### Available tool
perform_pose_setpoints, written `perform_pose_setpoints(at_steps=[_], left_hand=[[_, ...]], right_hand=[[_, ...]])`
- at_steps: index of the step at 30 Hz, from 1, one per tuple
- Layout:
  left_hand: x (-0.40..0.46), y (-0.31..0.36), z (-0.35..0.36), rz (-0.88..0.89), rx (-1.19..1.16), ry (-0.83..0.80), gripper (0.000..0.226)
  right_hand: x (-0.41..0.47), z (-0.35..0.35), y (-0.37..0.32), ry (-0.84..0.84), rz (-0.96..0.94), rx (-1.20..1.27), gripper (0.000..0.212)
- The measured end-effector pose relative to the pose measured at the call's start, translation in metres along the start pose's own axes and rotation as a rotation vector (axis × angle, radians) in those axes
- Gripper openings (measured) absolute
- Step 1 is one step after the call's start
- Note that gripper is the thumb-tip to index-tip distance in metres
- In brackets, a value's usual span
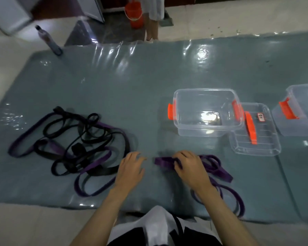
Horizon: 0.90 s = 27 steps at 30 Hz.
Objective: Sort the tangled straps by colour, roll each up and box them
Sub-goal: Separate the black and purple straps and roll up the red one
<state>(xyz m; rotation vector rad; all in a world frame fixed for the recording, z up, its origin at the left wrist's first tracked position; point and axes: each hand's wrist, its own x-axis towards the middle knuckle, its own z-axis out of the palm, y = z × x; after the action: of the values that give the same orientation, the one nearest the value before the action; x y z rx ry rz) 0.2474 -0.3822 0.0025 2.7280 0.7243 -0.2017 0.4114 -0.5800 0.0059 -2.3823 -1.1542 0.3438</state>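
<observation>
A tangle of black and purple straps (73, 148) lies on the grey-blue mat at the left. A separate purple strap (219, 167) lies at the right, its loops trailing toward me. My right hand (188, 166) presses and grips this strap near its folded end (161, 160). My left hand (132, 167) hovers beside that end with fingers apart, holding nothing. An open clear box with orange clips (208, 112) stands beyond my right hand, nothing inside.
The box's clear lid (256, 132) with an orange handle lies right of it. A second clear box (300, 110) sits at the far right. A bottle (49, 39) stands at the mat's far left corner. A person and an orange bucket (134, 14) are beyond the mat.
</observation>
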Motion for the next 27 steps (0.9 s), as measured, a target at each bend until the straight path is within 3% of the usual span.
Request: perform_pose_setpoints(at_steps=[8,13,16,20,24,27], left_hand=[[-0.013,-0.118,-0.022,-0.105,0.004,0.026,0.041],[-0.02,-0.2,-0.024,-0.139,0.03,-0.142,0.062],[-0.024,-0.235,-0.028,-0.092,-0.071,-0.154,0.066],[-0.027,-0.268,-0.033,-0.02,-0.222,-0.137,0.063],[-0.034,-0.291,-0.031,-0.093,-0.487,-0.208,0.035],[-0.031,-0.304,-0.037,-0.236,-0.77,-0.257,0.028]], right_hand=[[0.034,0.071,-0.097,-0.104,0.049,0.0,0.02],[0.054,0.134,-0.153,-0.196,0.343,0.211,0.016],[0.052,0.171,-0.18,-0.248,0.534,0.317,0.011],[0.06,0.201,-0.206,-0.133,0.703,0.31,0.033],[0.065,0.21,-0.224,-0.081,0.763,0.275,0.041],[0.06,0.214,-0.236,0.081,0.945,0.521,0.033]])
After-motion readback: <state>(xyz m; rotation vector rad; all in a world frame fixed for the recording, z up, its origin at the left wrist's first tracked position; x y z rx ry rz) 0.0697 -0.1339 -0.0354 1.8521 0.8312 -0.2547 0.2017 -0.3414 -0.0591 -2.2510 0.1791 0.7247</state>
